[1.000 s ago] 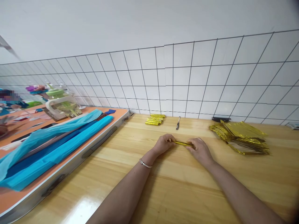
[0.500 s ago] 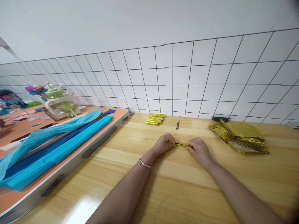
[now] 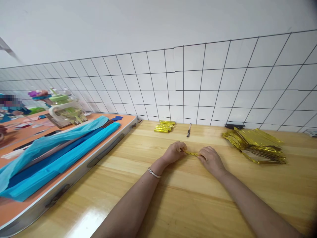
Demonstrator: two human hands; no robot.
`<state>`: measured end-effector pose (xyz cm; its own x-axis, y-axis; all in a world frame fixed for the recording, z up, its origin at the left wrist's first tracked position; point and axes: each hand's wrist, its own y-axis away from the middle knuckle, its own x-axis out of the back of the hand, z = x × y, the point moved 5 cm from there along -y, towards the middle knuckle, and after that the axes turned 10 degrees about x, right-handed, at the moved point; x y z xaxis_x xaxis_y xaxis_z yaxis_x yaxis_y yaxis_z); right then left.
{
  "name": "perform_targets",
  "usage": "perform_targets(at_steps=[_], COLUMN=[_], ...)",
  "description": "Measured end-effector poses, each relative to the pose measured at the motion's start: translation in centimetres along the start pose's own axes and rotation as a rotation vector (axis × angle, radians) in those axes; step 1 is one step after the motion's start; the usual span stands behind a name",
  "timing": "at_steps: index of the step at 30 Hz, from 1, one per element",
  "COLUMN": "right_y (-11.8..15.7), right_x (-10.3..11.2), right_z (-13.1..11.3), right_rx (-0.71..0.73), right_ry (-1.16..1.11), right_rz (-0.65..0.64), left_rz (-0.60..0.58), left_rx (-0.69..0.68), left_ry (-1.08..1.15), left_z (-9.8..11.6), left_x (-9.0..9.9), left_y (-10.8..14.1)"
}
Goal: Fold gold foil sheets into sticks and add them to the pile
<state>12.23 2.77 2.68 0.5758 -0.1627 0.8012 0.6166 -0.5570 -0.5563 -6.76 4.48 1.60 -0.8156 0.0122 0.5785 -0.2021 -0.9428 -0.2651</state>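
Note:
A thin gold foil strip [image 3: 192,153] is stretched between my two hands, just above or on the wooden table [image 3: 188,205]. My left hand [image 3: 175,152] pinches its left end, and a light bracelet circles that wrist. Its right end is gripped in the closed fingers of my right hand [image 3: 210,159]. Beyond my left hand lie several gold foil rolls [image 3: 164,127] side by side. A pen [image 3: 189,130] rests behind the gap between the hands. To the right sits a loose pile of gold foil sheets [image 3: 260,145].
An orange-topped board [image 3: 128,121] with a grey edge is at the left, bearing long blue paper [image 3: 74,152] and a green-lidded jar [image 3: 60,102]. Behind the foil pile is a black object [image 3: 234,126]. A white wall with dark grid lines [image 3: 190,79] borders the table's back.
The gold strip looks slightly turned between my fingers, and my left fingers have shifted a little. Both hands stay in nearly the same place.

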Motion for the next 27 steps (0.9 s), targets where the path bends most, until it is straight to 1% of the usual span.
perform_targets(at_steps=[3,5,8,11,15,18,20,22,27], right_y=[-0.1,0.0,0.0,0.0,-0.2,-0.4,-0.4,-0.3,-0.1], right_x=[-0.1,-0.2,-0.3,-0.5,-0.3,0.0,0.1,-0.1,-1.2], right_z=[0.0,0.2,0.9,1.5,1.7,1.5,1.5,1.6,2.0], right_rx=[-0.009,-0.025,-0.054,-0.069,-0.050,-0.023,-0.019,-0.040,-0.164], right_ry=[-0.015,-0.028,-0.060,-0.111,-0.178,-0.214,-0.221,-0.203,-0.062], right_rz=[-0.016,-0.026,-0.052,-0.106,-0.190,-0.253,-0.281,-0.288,-0.242], left_rz=[-0.016,-0.048,-0.129,-0.225,-0.343,-0.385,-0.377,-0.338,-0.156], left_rx=[-0.012,-0.011,-0.005,-0.006,-0.010,-0.008,-0.006,0.009,0.089], left_ry=[-0.038,-0.056,-0.076,-0.095,-0.133,-0.194,-0.259,-0.345,-0.601], left_z=[0.4,0.5,0.4,0.3,0.4,0.7,1.0,1.2,1.6], left_x=[0.1,0.1,0.1,0.3,0.9,1.3,1.2,0.7,-1.9], left_y=[0.0,0.1,0.2,0.4,0.8,0.9,0.9,0.7,0.8])
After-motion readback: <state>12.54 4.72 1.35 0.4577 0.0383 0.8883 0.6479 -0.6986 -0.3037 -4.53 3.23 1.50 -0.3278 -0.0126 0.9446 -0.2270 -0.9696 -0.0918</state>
